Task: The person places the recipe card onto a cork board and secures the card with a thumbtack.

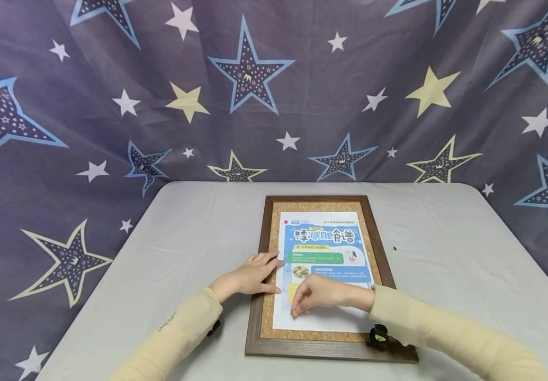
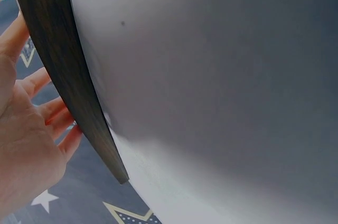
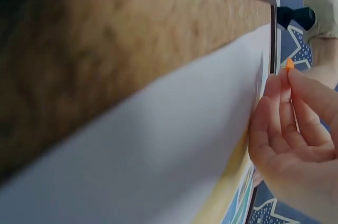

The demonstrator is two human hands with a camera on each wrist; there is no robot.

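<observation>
A printed poster (image 1: 321, 264) with blue, green and yellow areas lies on a brown-framed corkboard (image 1: 321, 336). My left hand (image 1: 257, 272) rests at the poster's left edge, fingers spread over frame and paper. Between thumb and fingertips, my right hand (image 1: 319, 293) pinches a small orange push pin (image 3: 289, 64) above the poster's lower left part. Whether its point touches the paper is hidden. A pink pin (image 1: 286, 222) sits at the poster's top left corner. In the left wrist view, the left hand (image 2: 31, 145) is beside the dark frame (image 2: 68, 65).
The corkboard lies on a table with a pale grey cover (image 1: 197, 227). A small dark speck (image 1: 395, 247) is on the cover right of the board. Behind stands a dark star-patterned curtain (image 1: 302, 106). A black wrist device (image 1: 378, 337) hangs under the right sleeve, over the frame.
</observation>
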